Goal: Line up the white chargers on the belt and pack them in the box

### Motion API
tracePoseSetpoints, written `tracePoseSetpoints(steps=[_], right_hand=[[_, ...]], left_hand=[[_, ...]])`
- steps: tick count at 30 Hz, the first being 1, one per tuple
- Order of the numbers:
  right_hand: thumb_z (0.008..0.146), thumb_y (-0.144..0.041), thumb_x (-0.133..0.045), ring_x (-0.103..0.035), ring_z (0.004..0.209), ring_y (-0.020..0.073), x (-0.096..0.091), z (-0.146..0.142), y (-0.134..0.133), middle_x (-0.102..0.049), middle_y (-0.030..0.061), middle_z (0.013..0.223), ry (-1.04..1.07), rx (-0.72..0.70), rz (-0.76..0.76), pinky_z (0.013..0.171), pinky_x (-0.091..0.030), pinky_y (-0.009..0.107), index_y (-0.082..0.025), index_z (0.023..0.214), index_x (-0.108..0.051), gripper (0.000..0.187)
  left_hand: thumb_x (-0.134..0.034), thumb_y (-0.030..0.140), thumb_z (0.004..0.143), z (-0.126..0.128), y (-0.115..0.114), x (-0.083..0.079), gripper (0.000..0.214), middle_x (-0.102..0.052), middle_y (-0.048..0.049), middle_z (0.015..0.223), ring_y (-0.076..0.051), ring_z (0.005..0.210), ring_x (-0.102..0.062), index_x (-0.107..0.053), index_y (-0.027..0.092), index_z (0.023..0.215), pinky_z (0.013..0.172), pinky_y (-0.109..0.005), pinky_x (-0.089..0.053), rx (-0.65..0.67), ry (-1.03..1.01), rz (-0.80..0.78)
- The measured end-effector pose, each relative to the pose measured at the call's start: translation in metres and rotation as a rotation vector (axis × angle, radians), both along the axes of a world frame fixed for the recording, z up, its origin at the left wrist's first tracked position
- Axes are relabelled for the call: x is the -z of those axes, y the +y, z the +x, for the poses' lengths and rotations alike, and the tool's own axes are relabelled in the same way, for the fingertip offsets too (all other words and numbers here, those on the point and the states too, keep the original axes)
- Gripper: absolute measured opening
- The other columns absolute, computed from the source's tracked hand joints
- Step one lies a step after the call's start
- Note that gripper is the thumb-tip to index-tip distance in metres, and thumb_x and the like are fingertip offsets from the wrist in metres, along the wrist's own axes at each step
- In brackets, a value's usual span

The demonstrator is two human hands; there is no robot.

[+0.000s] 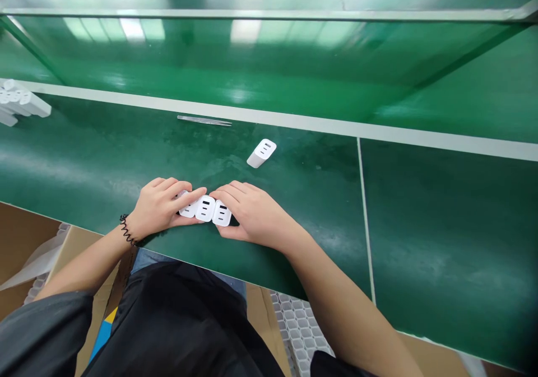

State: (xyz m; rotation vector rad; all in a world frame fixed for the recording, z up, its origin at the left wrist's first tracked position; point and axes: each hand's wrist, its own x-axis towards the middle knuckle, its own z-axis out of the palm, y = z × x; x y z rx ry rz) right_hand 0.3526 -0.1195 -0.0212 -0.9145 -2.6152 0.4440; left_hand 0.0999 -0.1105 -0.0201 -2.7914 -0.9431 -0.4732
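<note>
Three white USB chargers stand side by side in a row on the green bench, port faces up. My left hand (165, 204) is closed around the left charger (188, 209), its thumb and a fingertip reaching the middle charger (205, 208). The right charger (221, 213) is gripped between the thumb and fingers of my right hand (247, 212). Beyond my hands, a single white charger (262, 152) is apart from the row, its ports showing. Metal tweezers (204, 120) lie farther back. My fingers partly cover the left charger.
More white chargers (29, 103) are grouped at the far left of the green bench (311, 198). A pale strip (294, 120) runs along its back. Below the front edge are cardboard boxes (264, 315) and a tray of white compartments (300, 326).
</note>
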Motion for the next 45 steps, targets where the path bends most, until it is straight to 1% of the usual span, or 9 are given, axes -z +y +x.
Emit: tracePoseSetpoints(steps=[5, 15, 19, 23, 31, 34, 38, 42, 45], right_hand=[[0.082, -0.025, -0.062, -0.061, 0.092, 0.0272, -0.001, -0.003, -0.002, -0.069, 0.0132, 0.104, 0.028, 0.001, 0.09, 0.078, -0.052, 0.041, -0.011, 0.114, -0.057, 0.036], [0.08, -0.023, -0.056, -0.062, 0.085, 0.0268, -0.009, 0.0, -0.005, -0.07, 0.012, 0.098, 0.135, 0.125, 0.295, 0.069, -0.05, 0.04, -0.012, 0.111, -0.058, 0.033], [0.078, -0.022, -0.057, -0.06, 0.082, 0.0244, -0.009, 0.003, -0.001, -0.069, 0.0098, 0.095, 0.248, 0.179, 0.209, 0.072, -0.052, 0.038, -0.015, 0.108, -0.058, 0.03], [0.076, -0.022, -0.058, -0.06, 0.079, 0.0219, -0.002, 0.004, 0.005, -0.067, 0.0061, 0.089, 0.328, 0.219, 0.036, 0.069, -0.051, 0.035, -0.019, 0.104, -0.057, 0.028], [0.074, -0.023, -0.061, -0.064, 0.08, 0.0196, 0.002, 0.0, 0.008, -0.069, 0.0042, 0.092, 0.406, 0.248, -0.175, 0.07, -0.052, 0.032, -0.02, 0.107, -0.057, 0.033], [0.077, -0.029, -0.063, -0.065, 0.078, 0.0193, -0.003, -0.002, 0.003, -0.07, 0.0041, 0.092, 0.424, 0.332, -0.076, 0.069, -0.053, 0.032, -0.022, 0.104, -0.055, 0.029], [0.077, -0.032, -0.063, -0.059, 0.061, 0.0167, -0.006, -0.003, -0.003, -0.061, 0.0005, 0.074, 0.355, 0.483, 0.152, 0.053, -0.046, 0.03, -0.024, 0.088, -0.05, 0.019], [0.075, -0.027, -0.06, -0.053, 0.055, 0.0156, -0.005, -0.003, -0.004, -0.055, -0.0013, 0.065, 0.316, 0.478, 0.278, 0.047, -0.041, 0.029, -0.025, 0.083, -0.045, 0.017], [0.074, -0.026, -0.06, -0.05, 0.052, 0.0142, -0.006, -0.003, -0.005, -0.054, -0.0023, 0.064, 0.345, 0.476, 0.292, 0.044, -0.04, 0.028, -0.025, 0.083, -0.042, 0.019]], left_hand=[[-0.054, 0.059, 0.093, -0.003, -0.002, 0.001, 0.048, -0.074, -0.0044, 0.093, -0.019, 0.078, -0.066, -0.06, 0.026, 0.126, 0.068, -0.032, -0.046, 0.024, -0.038, 0.068], [-0.05, 0.06, 0.094, 0.005, 0.016, -0.02, 0.048, -0.073, -0.0036, 0.092, -0.018, 0.077, -0.065, -0.06, 0.025, 0.125, 0.069, -0.032, -0.047, 0.117, -0.029, 0.22], [-0.053, 0.062, 0.092, 0.012, 0.026, -0.026, 0.052, -0.073, -0.0019, 0.093, -0.017, 0.074, -0.064, -0.056, 0.031, 0.133, 0.067, -0.031, -0.045, 0.11, -0.03, 0.155], [-0.054, 0.064, 0.09, 0.018, 0.036, -0.027, 0.054, -0.073, -0.0017, 0.092, -0.015, 0.071, -0.062, -0.059, 0.029, 0.131, 0.063, -0.029, -0.042, 0.127, -0.005, 0.078], [-0.055, 0.062, 0.09, 0.013, 0.044, -0.014, 0.053, -0.073, -0.0017, 0.094, -0.014, 0.069, -0.063, -0.062, 0.023, 0.125, 0.064, -0.027, -0.045, 0.154, -0.109, -0.114], [-0.053, 0.062, 0.092, 0.008, 0.045, -0.012, 0.052, -0.073, -0.0021, 0.095, -0.014, 0.072, -0.064, -0.062, 0.024, 0.125, 0.067, -0.026, -0.047, 0.162, -0.138, -0.194], [-0.056, 0.061, 0.091, 0.003, 0.047, -0.013, 0.052, -0.074, -0.0039, 0.098, -0.015, 0.076, -0.066, -0.061, 0.024, 0.127, 0.07, -0.026, -0.048, 0.132, -0.157, -0.214], [-0.056, 0.061, 0.091, 0.002, 0.047, -0.014, 0.051, -0.074, -0.004, 0.098, -0.014, 0.075, -0.066, -0.062, 0.025, 0.127, 0.069, -0.026, -0.049, 0.124, -0.165, -0.194], [-0.054, 0.063, 0.091, 0.004, 0.046, -0.013, 0.051, -0.074, -0.0034, 0.096, -0.014, 0.073, -0.066, -0.063, 0.026, 0.125, 0.068, -0.026, -0.048, 0.142, -0.158, -0.173]])
